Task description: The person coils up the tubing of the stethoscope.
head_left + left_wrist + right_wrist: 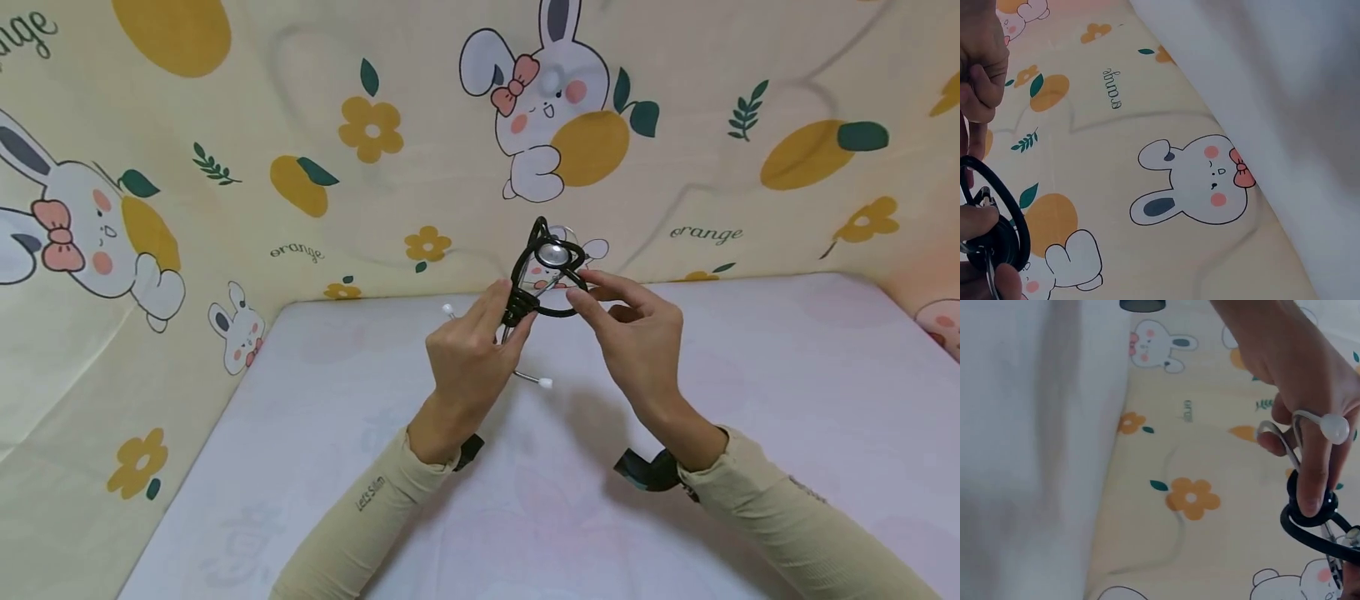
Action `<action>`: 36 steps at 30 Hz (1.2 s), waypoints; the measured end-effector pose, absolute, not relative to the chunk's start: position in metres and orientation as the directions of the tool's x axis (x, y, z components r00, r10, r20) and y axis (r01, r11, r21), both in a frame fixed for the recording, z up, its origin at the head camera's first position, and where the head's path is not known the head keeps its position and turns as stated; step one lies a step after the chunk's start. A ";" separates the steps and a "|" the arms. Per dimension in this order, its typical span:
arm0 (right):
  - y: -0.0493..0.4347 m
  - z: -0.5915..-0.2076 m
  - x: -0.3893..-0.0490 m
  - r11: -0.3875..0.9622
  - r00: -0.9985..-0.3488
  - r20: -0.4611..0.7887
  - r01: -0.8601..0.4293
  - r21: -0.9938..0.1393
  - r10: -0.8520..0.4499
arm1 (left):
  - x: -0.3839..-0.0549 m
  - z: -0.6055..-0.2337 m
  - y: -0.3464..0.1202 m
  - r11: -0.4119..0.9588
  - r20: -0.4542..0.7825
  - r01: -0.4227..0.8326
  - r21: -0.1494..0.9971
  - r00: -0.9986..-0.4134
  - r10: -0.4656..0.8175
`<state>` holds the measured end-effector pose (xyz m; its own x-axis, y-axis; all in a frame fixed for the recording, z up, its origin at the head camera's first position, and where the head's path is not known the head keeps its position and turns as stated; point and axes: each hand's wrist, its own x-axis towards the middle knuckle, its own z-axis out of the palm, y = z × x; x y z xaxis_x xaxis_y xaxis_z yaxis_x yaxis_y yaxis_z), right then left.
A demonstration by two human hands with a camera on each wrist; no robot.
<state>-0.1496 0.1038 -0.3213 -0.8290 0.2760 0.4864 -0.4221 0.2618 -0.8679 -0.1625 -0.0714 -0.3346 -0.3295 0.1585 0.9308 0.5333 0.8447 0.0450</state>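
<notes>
A stethoscope with coiled black tubing [558, 312] is held up in front of the back wall. My left hand [472, 342] grips the bundled tubing and metal stems between thumb and fingers. Its round silver chest piece [554, 254] sits inside the upper loop. Two white ear tips [545, 383] stick out around the left hand; one [1335, 428] shows beside its fingers in the right wrist view. My right hand [637, 329] pinches the right side of the tubing loop with thumb and index finger. In the left wrist view the black loop [1016, 219] circles close by the left fingers.
Under both hands lies a white-covered table [337, 417]. A cream cloth [420, 108] printed with rabbits, flowers and oranges hangs behind it and at the sides. Dark straps [651, 471] are on both wrists, over light sleeves [360, 508].
</notes>
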 end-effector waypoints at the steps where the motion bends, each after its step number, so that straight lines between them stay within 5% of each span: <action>1: 0.104 -0.322 -0.150 0.253 -0.824 0.488 -0.426 -0.868 0.286 | -0.162 -0.334 -0.071 0.842 0.931 0.537 0.046 -0.329 0.159; 7: 0.103 -0.325 -0.150 0.221 -0.779 0.528 -0.480 -0.849 0.337 | -0.160 -0.333 -0.068 0.814 0.933 0.576 0.076 -0.330 0.146; 14: 0.104 -0.324 -0.150 0.235 -0.749 0.561 -0.509 -0.828 0.354 | -0.157 -0.336 -0.063 0.841 0.947 0.538 -0.057 -0.237 0.216; 36: 0.107 -0.323 -0.155 0.387 -0.666 0.684 -0.571 -0.724 0.297 | -0.165 -0.329 -0.076 0.725 0.884 0.677 0.124 -0.408 0.229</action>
